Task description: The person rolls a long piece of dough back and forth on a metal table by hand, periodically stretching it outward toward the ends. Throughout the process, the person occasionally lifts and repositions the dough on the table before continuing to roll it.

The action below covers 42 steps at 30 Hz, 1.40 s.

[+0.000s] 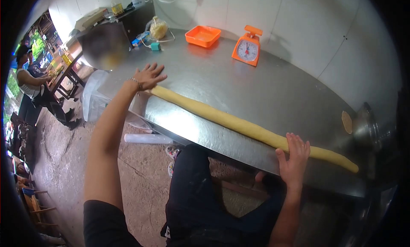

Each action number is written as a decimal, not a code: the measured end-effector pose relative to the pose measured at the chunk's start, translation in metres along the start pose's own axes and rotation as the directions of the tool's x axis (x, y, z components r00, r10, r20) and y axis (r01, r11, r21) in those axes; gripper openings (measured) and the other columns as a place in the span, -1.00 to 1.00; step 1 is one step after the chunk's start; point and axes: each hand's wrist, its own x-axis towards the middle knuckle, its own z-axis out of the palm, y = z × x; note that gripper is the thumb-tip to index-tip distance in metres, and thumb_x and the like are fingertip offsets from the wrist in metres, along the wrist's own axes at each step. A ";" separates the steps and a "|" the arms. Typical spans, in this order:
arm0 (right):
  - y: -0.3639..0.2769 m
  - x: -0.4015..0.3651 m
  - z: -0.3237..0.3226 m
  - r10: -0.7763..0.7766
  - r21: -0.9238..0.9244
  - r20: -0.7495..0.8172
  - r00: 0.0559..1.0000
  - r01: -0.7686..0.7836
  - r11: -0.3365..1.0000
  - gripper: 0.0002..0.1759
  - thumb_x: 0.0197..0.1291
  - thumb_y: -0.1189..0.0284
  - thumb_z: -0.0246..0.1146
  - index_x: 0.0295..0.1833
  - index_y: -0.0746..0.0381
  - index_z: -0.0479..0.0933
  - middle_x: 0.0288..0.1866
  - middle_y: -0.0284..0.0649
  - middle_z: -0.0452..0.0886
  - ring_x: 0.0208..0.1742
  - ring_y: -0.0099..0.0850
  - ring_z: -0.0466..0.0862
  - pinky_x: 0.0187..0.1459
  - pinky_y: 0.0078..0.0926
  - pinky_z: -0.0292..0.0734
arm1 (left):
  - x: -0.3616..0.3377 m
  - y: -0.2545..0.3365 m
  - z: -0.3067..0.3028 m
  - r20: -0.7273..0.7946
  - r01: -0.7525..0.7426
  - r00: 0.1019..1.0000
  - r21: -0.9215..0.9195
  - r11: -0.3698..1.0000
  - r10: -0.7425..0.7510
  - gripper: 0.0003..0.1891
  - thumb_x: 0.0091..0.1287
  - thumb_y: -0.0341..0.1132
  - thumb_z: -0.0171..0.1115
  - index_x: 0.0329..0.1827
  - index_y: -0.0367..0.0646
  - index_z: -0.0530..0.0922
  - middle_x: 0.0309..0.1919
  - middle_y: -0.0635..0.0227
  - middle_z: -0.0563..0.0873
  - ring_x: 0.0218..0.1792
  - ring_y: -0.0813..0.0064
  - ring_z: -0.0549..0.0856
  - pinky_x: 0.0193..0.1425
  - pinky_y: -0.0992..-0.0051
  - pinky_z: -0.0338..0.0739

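Observation:
A long yellow rope of dough [222, 118] lies along the front of the metal table [192, 76], running from upper left to lower right. My left hand [148, 77] rests at its left end, palm down with the fingers spread. Farther right, my right hand [294, 157] lies flat across the dough, fingers stretched over it and thumb apart. The dough's right end extends past this hand. Under both palms the dough's surface is hidden.
Along the wall stand an orange tray [203, 36] and an orange dial scale [247, 48]. A metal bowl [366, 126] is at the far right, beside a flat tan piece [347, 122]. A plastic roll [147, 138] is below the table edge. Two people [34, 76] are at far left.

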 end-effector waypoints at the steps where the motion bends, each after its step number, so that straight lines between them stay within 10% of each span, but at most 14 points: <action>1: 0.001 0.000 0.001 -0.001 0.000 -0.007 1.000 0.001 1.000 -0.16 0.58 -0.23 0.20 0.53 0.30 0.59 0.51 0.09 0.65 0.60 0.11 0.52 0.76 0.31 -0.03 | -0.008 0.003 -0.007 0.035 0.007 0.999 0.018 1.000 -0.007 -0.03 0.59 0.60 -0.26 0.90 0.22 0.15 0.90 0.14 0.03 0.88 -0.11 -0.06 0.72 -0.62 -0.10; 9: 0.004 -0.002 0.002 0.010 0.039 -0.015 1.000 -0.009 0.999 -0.16 0.55 -0.23 0.23 0.53 0.31 0.60 0.53 0.12 0.65 0.62 0.11 0.50 0.77 0.32 -0.08 | -0.036 0.131 -0.039 -0.293 -0.235 0.938 -0.134 0.963 0.188 -0.06 0.65 0.50 -0.16 0.90 0.10 0.14 0.89 -0.01 0.02 0.87 -0.18 -0.07 0.82 -0.40 -0.16; 20: 0.007 0.000 0.002 -0.011 0.047 -0.029 1.000 0.012 0.999 -0.21 0.65 -0.18 0.11 0.53 0.31 0.59 0.48 0.13 0.66 0.59 0.13 0.52 0.72 0.41 -0.02 | -0.080 0.424 -0.005 -0.147 -0.501 0.865 -0.258 0.826 0.479 0.11 0.53 0.68 -0.36 0.89 0.02 0.17 0.88 -0.04 0.03 0.86 -0.23 -0.03 0.79 -0.47 -0.16; 29: 0.015 0.007 0.004 0.014 0.011 0.053 0.999 -0.014 1.000 -0.13 0.66 -0.27 0.00 0.59 0.28 0.56 0.57 0.10 0.61 0.69 0.16 0.44 0.74 0.43 -0.08 | -0.089 0.452 0.006 -0.145 -0.477 0.879 -0.283 0.832 0.454 0.19 0.50 0.71 -0.39 0.87 -0.10 0.19 0.86 -0.03 0.14 0.86 -0.18 0.02 0.78 -0.50 -0.22; 32: 0.008 0.008 0.000 -0.037 0.011 0.064 0.997 0.036 0.999 -0.03 0.60 -0.37 -0.02 0.62 0.26 0.53 0.62 0.11 0.57 0.76 0.17 0.36 0.76 0.43 -0.15 | -0.121 0.428 0.020 -0.233 -0.587 0.789 -0.557 0.587 0.568 0.12 0.55 0.63 -0.32 0.88 -0.12 0.16 0.86 -0.05 0.11 0.86 -0.16 0.00 0.80 -0.47 -0.34; 37: 0.015 0.002 0.008 -0.024 0.035 0.097 0.995 0.020 0.999 0.12 0.52 -0.51 -0.11 0.71 0.24 0.42 0.73 0.14 0.43 0.83 0.15 0.23 0.76 0.48 -0.25 | -0.149 0.419 0.066 -0.494 -0.767 0.588 -0.091 0.635 0.640 0.18 0.49 0.65 -0.18 0.87 -0.17 0.17 0.84 -0.12 0.17 0.86 -0.21 0.01 0.77 -0.45 -0.55; 42: 0.014 0.038 0.026 0.062 -0.090 0.117 0.991 -0.052 0.995 0.11 0.57 -0.47 -0.17 0.77 0.25 0.33 0.79 0.12 0.35 0.88 0.11 0.14 0.75 0.52 -0.28 | -0.111 0.444 0.045 -0.378 -0.595 0.749 -0.023 0.803 0.544 0.30 0.37 0.79 -0.23 0.86 -0.18 0.20 0.82 -0.19 0.17 0.85 -0.30 -0.04 0.74 -0.54 -0.53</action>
